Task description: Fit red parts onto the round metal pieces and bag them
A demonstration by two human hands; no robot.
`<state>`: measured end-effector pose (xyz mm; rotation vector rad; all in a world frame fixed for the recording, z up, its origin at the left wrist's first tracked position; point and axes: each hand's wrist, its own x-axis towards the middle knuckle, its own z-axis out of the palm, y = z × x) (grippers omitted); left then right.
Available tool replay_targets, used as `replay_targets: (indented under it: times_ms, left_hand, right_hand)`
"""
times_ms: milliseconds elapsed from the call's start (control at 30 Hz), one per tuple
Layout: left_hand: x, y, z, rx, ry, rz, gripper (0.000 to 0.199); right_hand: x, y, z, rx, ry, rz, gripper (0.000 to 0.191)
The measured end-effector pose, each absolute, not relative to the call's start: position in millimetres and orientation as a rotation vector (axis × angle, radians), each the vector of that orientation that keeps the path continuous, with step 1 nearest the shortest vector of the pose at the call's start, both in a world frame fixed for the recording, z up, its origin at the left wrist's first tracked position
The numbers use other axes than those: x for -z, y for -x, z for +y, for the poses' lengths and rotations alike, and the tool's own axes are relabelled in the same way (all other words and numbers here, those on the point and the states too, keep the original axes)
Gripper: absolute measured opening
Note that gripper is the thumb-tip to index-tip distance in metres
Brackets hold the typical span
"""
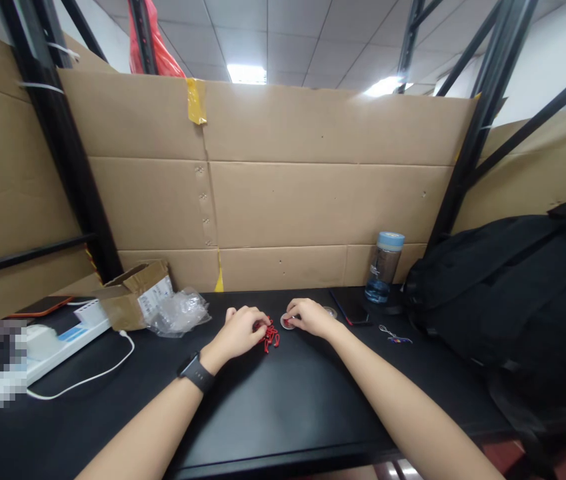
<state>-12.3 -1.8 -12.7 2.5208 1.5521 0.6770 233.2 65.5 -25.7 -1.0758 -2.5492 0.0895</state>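
Near the middle of the black table [273, 413], a small heap of knotted red cords [271, 341] lies under the fingertips of my left hand [240, 333]. Those fingers are curled in, with thumb and forefinger at the cords. My right hand [310, 317] reaches down just to the right, fingers pinched together over a small round whitish dish [285, 324]. A bit of red shows in the dish beside the fingertips; what they grip is hidden. Behind the right wrist, part of a clear round disc [331, 311] is visible.
A phone [355, 313], a beaded strap [397, 338] and a blue-lidded bottle [384, 267] stand to the right, before a black backpack [513, 287]. On the left are a cardboard box [123, 300], a plastic bag [180, 312] and a power strip [70, 350] with a white cable.
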Motion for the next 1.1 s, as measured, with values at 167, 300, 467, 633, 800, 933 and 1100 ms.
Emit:
replay_targets:
  times_ms: [167, 300, 467, 633, 800, 933, 1100]
  left_hand:
    - [13, 12, -1, -0.649, -2.515, 1.569, 0.025]
    - [12, 13, -1, -0.658, -2.520, 1.564, 0.024]
    - [11, 16, -1, -0.689, -2.529, 1.560, 0.023]
    - [11, 17, -1, -0.708, -2.532, 1.542, 0.022]
    - [10, 16, -1, -0.708, -2.527, 1.540, 0.022]
    - [10, 16, -1, -0.698, -2.523, 1.540, 0.023]
    - [11, 17, -2, -0.706, -2.523, 1.536, 0.022]
  right_hand:
    - [24, -231, 62, -0.089, 1.106, -2.518, 0.010]
    - [21, -235, 62, -0.069, 1.090, -2.501, 0.007]
    - [6, -248, 63, -0.075, 1.021, -2.396, 0.007]
    - [-15, -259, 62, -0.046, 0.933, -2.211, 0.008]
    - [-22, -263, 61, -0.101, 0.902, -2.141, 0.011]
    - [-17, -262, 62, -0.069, 0.907, -2.227, 0.007]
    - [-18, -257, 60, -0.013, 0.825, -2.079, 0.007]
